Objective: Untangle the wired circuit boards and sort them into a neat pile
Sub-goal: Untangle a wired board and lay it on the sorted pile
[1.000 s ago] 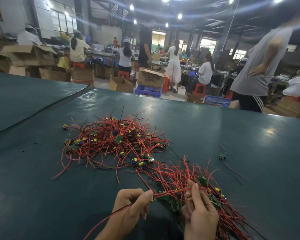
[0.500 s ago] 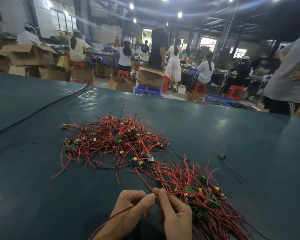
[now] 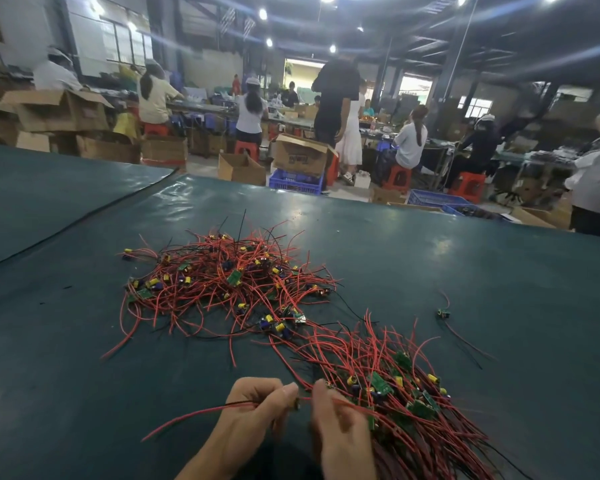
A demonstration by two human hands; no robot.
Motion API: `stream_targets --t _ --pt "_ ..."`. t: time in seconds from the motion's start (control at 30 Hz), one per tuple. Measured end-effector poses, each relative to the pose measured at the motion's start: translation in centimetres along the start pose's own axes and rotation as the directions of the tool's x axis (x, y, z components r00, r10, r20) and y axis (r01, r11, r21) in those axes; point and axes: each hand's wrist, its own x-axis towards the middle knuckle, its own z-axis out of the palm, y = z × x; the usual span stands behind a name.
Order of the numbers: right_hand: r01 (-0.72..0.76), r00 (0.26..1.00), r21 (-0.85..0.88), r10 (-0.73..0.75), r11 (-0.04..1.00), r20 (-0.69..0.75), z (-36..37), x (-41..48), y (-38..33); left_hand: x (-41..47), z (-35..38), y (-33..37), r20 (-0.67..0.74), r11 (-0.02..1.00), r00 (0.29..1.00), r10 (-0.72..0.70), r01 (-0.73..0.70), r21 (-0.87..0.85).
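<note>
Here, at six o'clock in the head view, a person's left hand (image 3: 253, 407) pinches a red wire (image 3: 194, 415) between thumb and curled fingers, its loose end trailing toward eight o'clock over the dark green tabletop (image 3: 465, 271). Just beside it, the right hand (image 3: 340, 427) has thumb and curled fingers closed on the same wire where it runs toward the neater pile (image 3: 395, 386) of wired circuit boards at five o'clock, red leads lying roughly parallel. The tangled heap (image 3: 229, 282) of boards, yellow components (image 3: 280, 326) and red and black leads sprawls at the centre, reaching toward ten o'clock and touching the pile's far end. A stray board (image 3: 443, 314) lies well apart at three o'clock. Beyond the tabletop, at twelve o'clock, workers (image 3: 409, 143) sit on red stools (image 3: 397, 176) among cardboard boxes (image 3: 300, 154) and blue crates (image 3: 293, 181).
</note>
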Motion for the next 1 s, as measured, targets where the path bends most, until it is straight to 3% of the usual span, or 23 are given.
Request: stream_targets --t 0.07,0.2,0.37,0.47,0.57,0.63,0.73,0.8,1.0 --pt "-0.087 0.996 -0.08 0.087 0.993 -0.001 1.1 -0.6 0.5 -0.1 0.3 0.1 0.054 0.999 0.998 -0.031 0.03 0.024" --pt "-0.252 0.957 0.086 0.261 0.964 -0.127 1.5 -0.9 0.5 -0.3 0.1 0.1 0.127 0.998 0.99 -0.065 0.068 -0.014" --pt "-0.274 0.943 0.068 0.282 0.959 -0.177 1.1 -0.5 -0.2 -0.2 0.1 -0.3 0.179 1.0 0.984 -0.02 0.023 -0.016" --pt "-0.303 0.916 0.211 0.345 0.929 -0.204 -0.2 0.1 -1.1 0.4 -0.5 -0.7 -0.056 0.998 0.997 0.048 -0.046 0.034" --pt "-0.291 0.904 0.459 0.398 0.839 -0.155 -1.7 1.1 -1.1 1.9 -2.1 -0.5 -0.393 0.98 0.914 0.098 -0.02 0.198" --pt "-0.26 0.906 0.584 0.403 0.769 -0.127 -2.2 1.7 -0.7 3.2 -3.3 -0.3 -0.454 0.892 0.881 0.136 0.091 0.444" --pt "-0.224 0.927 0.619 0.361 0.752 -0.103 -2.3 2.0 -0.2 5.5 -4.6 -1.0 -0.39 0.608 0.914 0.111 0.248 0.754" --pt "-0.195 0.94 0.586 0.321 0.787 -0.118 -2.1 2.0 0.1 6.8 -5.1 -1.7 -0.389 0.477 0.92 0.05 0.32 0.819" --pt "-0.184 0.945 0.552 0.302 0.813 -0.128 -2.0 2.1 0.1 9.1 -6.2 -4.3 -0.396 0.254 0.912 -0.111 0.411 0.876"
